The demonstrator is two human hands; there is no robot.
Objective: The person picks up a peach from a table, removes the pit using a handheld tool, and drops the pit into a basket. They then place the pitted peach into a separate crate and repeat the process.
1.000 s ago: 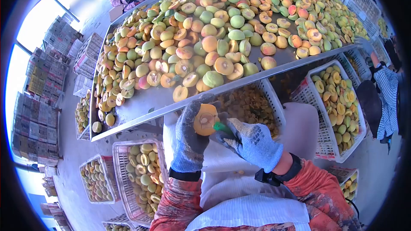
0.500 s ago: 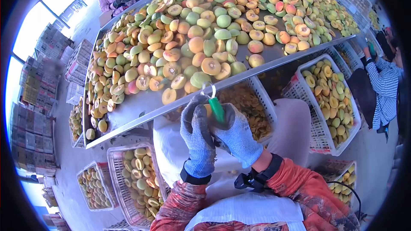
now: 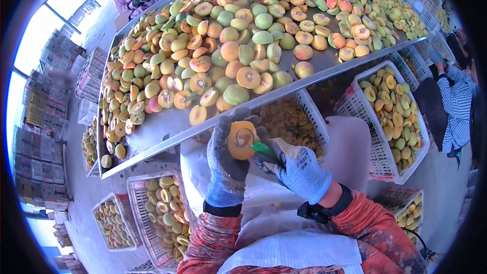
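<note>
Left hand gripping peach half, right hand gripping green-handled tool

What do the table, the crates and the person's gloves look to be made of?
Table: likely stainless steel, going by its dull grey reflective sheen and folded edge. Crates: apparently white moulded plastic with lattice walls. Gloves on the left hand and right hand: knit fabric, blue-grey, with a darker, possibly coated palm.
</note>
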